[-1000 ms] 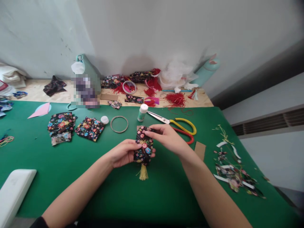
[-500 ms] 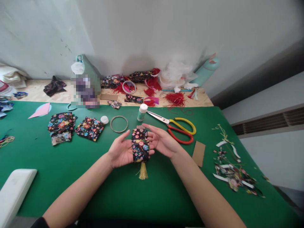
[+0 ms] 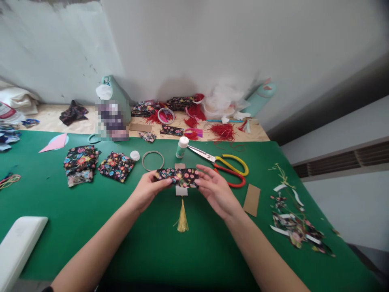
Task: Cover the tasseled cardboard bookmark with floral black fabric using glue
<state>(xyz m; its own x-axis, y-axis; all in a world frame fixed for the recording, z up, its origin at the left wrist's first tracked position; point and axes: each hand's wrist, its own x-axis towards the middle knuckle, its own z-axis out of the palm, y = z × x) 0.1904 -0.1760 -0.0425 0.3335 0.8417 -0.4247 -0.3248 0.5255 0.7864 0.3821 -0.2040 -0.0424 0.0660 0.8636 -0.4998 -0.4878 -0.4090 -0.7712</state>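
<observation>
Left hand (image 3: 146, 191) and right hand (image 3: 221, 195) pinch a floral strip (image 3: 180, 177) between them, one at each short end, thumbs on the face I can see and fingers mostly behind. It lies crosswise in front of a white card (image 3: 181, 191) with a yellow tassel (image 3: 182, 217) hanging from its lower edge; I can't tell from my feed whether strip and card touch.

I judge the strip light and soft, apt to sag or crease if slack, so I'd keep the grip at both ends with gentle tension and leave the middle alone. The card looks stiffer, and I'd take it by its edges. The tassel threads seem fine and easily snagged; I'd not lift by them.

Farther out on the green counter (image 3: 146, 253), a glue stick (image 3: 182, 148) stands upright, with the scissors (image 3: 212, 158) close to its right. A ring (image 3: 152, 151) and a cap (image 3: 135, 155) sit on the left. Off to the right lie a brown cardboard piece (image 3: 252, 200) and, beyond it, loose scraps (image 3: 296, 232).
</observation>
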